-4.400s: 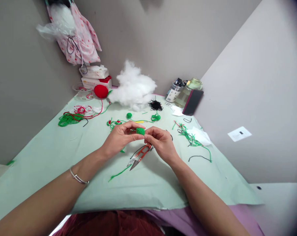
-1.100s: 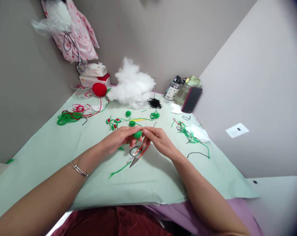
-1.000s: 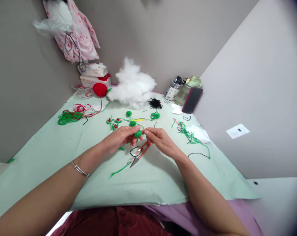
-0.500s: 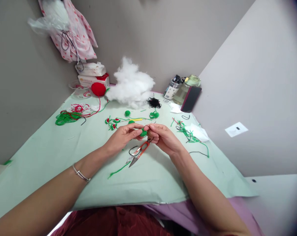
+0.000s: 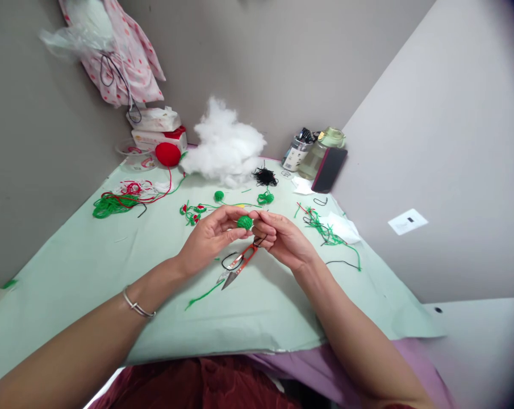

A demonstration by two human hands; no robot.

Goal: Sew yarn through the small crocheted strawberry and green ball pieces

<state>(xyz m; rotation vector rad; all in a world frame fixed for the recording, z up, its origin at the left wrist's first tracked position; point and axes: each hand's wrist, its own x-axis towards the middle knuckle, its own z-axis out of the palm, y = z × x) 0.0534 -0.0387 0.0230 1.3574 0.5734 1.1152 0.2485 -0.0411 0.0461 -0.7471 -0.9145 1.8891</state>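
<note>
A small green crocheted ball [image 5: 244, 222] sits between the thumb and fingers of my left hand [image 5: 214, 233]. Close against it on the right, my right hand [image 5: 280, 236] has thumb and forefinger pinched on black yarn [image 5: 262, 242], part of which hangs below the fingers. Whether a needle is in that pinch is too small to tell. Under both hands, orange-handled thread snips [image 5: 239, 267] lie on the table with their blades towards me. A loop of black yarn and a green yarn strand [image 5: 203, 295] lie beside the blades.
White stuffing [image 5: 226, 145] is heaped at the back. Left of it are a red yarn ball [image 5: 168, 154] and tangled green yarn [image 5: 114, 204]. Small green and red crocheted pieces [image 5: 192, 215] lie beyond my left hand. Yarn scraps [image 5: 325, 230], a phone [image 5: 330, 170] and a bottle [image 5: 314, 162] are at right.
The green ball has turned and come up slightly, showing more of its surface. My left fingers have shifted around it, and my right hand stays pinched near its edge.
</note>
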